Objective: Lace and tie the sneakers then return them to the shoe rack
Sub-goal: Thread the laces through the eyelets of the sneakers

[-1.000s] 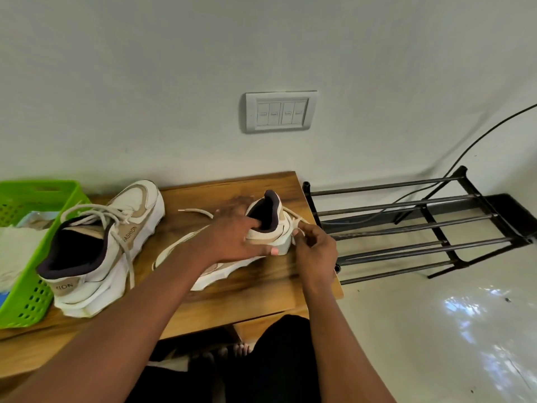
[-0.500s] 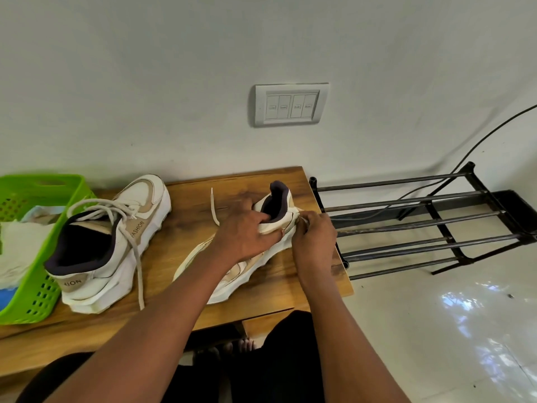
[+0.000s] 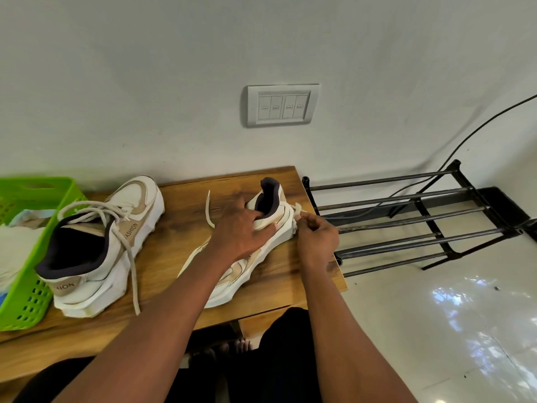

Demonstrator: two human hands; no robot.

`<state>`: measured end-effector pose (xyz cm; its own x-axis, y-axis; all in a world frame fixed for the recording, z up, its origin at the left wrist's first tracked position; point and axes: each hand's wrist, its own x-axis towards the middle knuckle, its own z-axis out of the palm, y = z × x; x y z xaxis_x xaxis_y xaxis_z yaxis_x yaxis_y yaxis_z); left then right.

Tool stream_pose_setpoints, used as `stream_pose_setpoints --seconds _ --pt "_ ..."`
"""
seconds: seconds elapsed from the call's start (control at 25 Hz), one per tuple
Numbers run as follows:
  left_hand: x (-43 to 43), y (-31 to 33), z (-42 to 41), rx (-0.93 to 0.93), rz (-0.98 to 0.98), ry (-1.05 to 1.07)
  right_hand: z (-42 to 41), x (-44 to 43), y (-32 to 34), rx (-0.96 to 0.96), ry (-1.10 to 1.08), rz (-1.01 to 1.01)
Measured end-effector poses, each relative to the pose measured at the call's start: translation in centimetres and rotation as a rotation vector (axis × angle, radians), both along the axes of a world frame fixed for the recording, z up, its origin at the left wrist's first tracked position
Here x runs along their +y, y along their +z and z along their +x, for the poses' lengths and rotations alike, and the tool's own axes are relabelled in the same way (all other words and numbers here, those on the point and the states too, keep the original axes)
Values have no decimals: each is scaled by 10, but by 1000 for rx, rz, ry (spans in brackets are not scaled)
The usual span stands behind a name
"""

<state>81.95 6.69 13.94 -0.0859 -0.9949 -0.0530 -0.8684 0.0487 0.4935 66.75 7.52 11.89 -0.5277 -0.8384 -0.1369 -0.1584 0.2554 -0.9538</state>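
Two white-and-beige sneakers lie on a wooden table [image 3: 180, 199]. The left sneaker [image 3: 98, 245] stands upright with its laces loosely threaded and one end trailing over the side. The right sneaker [image 3: 255, 245] lies tilted on its side near the table's right end. My left hand [image 3: 241, 228] grips its collar, fingers inside the dark opening. My right hand [image 3: 316, 239] pinches a white lace [image 3: 297, 209] at the shoe's far side. Another lace end [image 3: 208, 209] lies loose on the table beyond my left hand.
A black metal shoe rack [image 3: 406, 219] stands on the floor right of the table, with a black cable [image 3: 465, 138] running down the wall to it. A green plastic basket [image 3: 32, 298] holding cloth sits at the table's left end. A switch plate [image 3: 280, 105] is on the wall.
The right sneaker has shifted slightly right and farther from me with both hands on it. Its loose lace end has swung from lying across the table to pointing away.
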Motion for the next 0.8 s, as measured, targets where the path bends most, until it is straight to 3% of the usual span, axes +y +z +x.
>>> stream_pose_setpoints --seconds 0.12,0.4,0.48,0.68,0.8 --pt "0 -3 1 3 -8 2 -4 -12 -7 -11 65 0" --pt "4 -6 -6 -26 -41 70 -4 22 -4 240 277 30" --pt "2 -8 -8 -24 -62 100 1 33 -3 228 337 62" --pt "-3 -12 -13 -15 -70 153 12 7 -1 32 26 -30" --pt "-6 -13 -14 1 -89 248 22 29 -7 -19 256 67"
